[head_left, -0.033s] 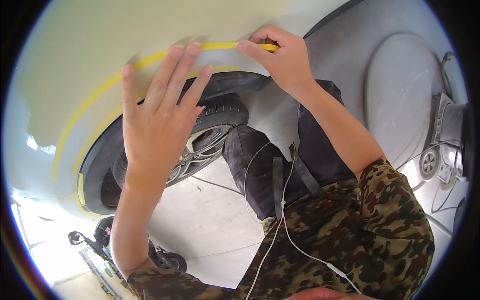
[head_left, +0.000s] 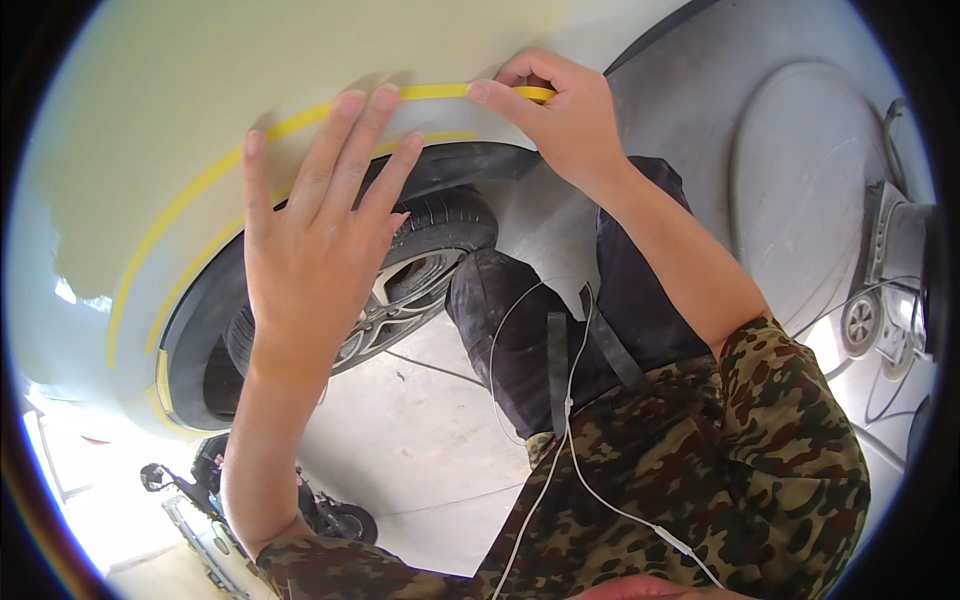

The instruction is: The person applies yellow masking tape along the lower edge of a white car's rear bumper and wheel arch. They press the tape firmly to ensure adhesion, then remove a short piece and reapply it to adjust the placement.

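A strip of yellow masking tape (head_left: 430,91) curves along the car's body panel (head_left: 280,60) above the wheel arch trim (head_left: 490,160). My left hand (head_left: 312,240) lies over it with fingers spread, the fingertips resting on or beside the tape. At the tape's right end, my right hand (head_left: 568,118) pinches it between thumb and curled fingers; whether a roll sits in the palm is hidden. A second, thinner yellow strip (head_left: 450,134) follows the arch just below, partly covered by my left hand. The panel is pale yellow-green with grey areas near the arch.
Below the arch are a tire (head_left: 460,212) and a spoked wheel rim (head_left: 420,275). My dark-trousered knees (head_left: 500,330) are close to it. A wheeled machine (head_left: 890,270) with cables stands at the right. A scooter-like vehicle (head_left: 340,520) is at the lower left. A white earphone cable (head_left: 565,430) hangs over my shirt.
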Motion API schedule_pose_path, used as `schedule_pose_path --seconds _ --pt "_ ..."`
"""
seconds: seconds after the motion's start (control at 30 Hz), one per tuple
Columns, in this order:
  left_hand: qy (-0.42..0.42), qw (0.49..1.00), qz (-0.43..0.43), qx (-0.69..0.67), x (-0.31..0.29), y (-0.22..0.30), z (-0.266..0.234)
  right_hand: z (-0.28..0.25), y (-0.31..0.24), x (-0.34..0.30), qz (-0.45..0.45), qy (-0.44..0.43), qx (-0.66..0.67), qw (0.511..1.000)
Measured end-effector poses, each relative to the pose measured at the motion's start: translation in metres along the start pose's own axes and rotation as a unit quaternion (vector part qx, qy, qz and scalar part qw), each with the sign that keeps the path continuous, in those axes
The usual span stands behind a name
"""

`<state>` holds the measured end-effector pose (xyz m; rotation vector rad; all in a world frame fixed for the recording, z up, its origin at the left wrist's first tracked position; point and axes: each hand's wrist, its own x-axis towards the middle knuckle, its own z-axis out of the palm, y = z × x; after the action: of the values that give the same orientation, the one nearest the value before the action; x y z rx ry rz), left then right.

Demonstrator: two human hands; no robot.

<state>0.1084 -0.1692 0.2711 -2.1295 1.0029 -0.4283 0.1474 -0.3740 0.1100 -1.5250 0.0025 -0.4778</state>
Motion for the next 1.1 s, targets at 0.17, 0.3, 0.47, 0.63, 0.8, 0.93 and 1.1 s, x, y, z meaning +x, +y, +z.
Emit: schedule_pose_path --seconds 0.17,0.3,0.47,0.63,0.8,0.93,1.1 --pt "-0.020 1.000 0.008 0.003 0.005 0.003 -0.004 0.002 -0.001 -0.003 -0.005 0.011 0.011 1.000" --pt "-0.033 0.999 0.016 0.002 0.007 0.004 -0.005 0.000 0.001 -0.005 0.003 0.013 0.004 1.000" --pt "-0.034 0.999 0.029 0.006 0.010 0.007 -0.001 -0.005 0.011 -0.008 0.037 0.001 0.008 0.999" --pt "-0.029 0.999 0.034 0.013 0.007 0.007 0.001 -0.009 0.026 -0.010 0.078 -0.008 0.012 0.997" --pt "-0.080 0.975 0.139 -0.156 -0.014 0.030 0.011 -0.010 0.032 -0.009 0.066 -0.001 0.015 0.998" --pt "-0.102 0.945 0.155 -0.270 -0.045 0.061 0.016 -0.011 0.032 -0.009 0.046 -0.001 0.001 0.999" --pt "-0.093 0.955 0.117 -0.257 -0.062 0.065 0.016 -0.012 0.030 -0.011 0.037 0.002 0.023 0.999"
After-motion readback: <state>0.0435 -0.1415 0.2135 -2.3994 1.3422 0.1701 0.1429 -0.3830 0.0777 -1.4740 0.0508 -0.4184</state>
